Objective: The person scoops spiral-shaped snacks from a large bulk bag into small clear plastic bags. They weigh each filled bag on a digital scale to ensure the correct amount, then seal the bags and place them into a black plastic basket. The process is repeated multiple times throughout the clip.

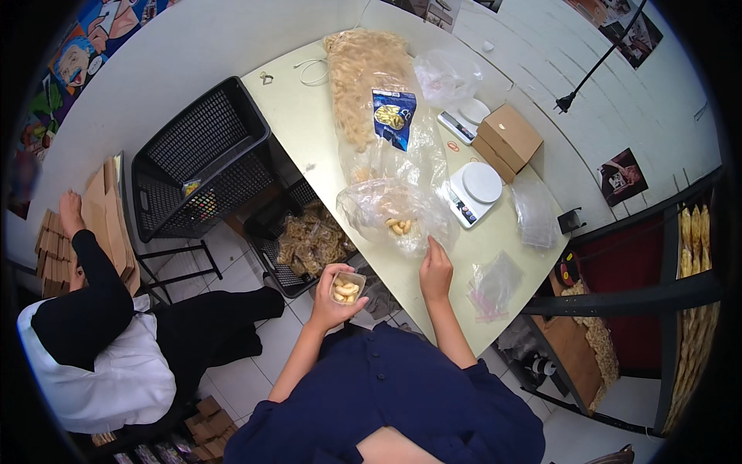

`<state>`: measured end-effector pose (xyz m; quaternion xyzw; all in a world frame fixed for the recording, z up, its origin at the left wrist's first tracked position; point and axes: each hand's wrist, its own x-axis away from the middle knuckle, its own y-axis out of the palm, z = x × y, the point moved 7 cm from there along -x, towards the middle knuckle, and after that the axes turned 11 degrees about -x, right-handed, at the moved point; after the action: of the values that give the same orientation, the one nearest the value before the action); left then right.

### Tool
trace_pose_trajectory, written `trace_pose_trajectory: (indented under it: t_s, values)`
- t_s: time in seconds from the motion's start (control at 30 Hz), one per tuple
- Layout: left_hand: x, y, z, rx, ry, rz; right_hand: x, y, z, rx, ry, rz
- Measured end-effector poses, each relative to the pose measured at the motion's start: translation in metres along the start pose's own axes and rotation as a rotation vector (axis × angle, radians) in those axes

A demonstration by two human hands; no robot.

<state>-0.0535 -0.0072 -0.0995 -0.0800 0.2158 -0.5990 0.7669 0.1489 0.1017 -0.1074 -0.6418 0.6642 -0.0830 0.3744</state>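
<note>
My left hand [333, 304] holds a small clear plastic cup [348, 279] with several pale, curved snack pieces in it, just off the table's front edge. My right hand [436, 271] is at the mouth of a large clear plastic bag [353, 203], its fingertips pinched at the rim. Inside that mouth lie a few more snack pieces [399, 226]. The bag stretches away across the table and is packed with tan snacks [371, 75] at its far end. A blue printed label [394, 118] shows on its upper side.
Two white kitchen scales [481, 182] and a cardboard box [509, 139] are on the table's right. Thin plastic bags [497, 284] lie nearer me. Black crates [203, 156] stand left, one holding bagged snacks [313, 240]. A co-worker [104, 348] handles flat cardboard at far left.
</note>
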Motion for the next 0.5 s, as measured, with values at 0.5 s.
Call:
trace_pose_trajectory:
  t_s: [0.5]
  values:
    - [-0.006,-0.002,0.011,-0.005,-0.008,-0.009,0.001,-0.006,0.007,-0.083,-0.005,0.001]
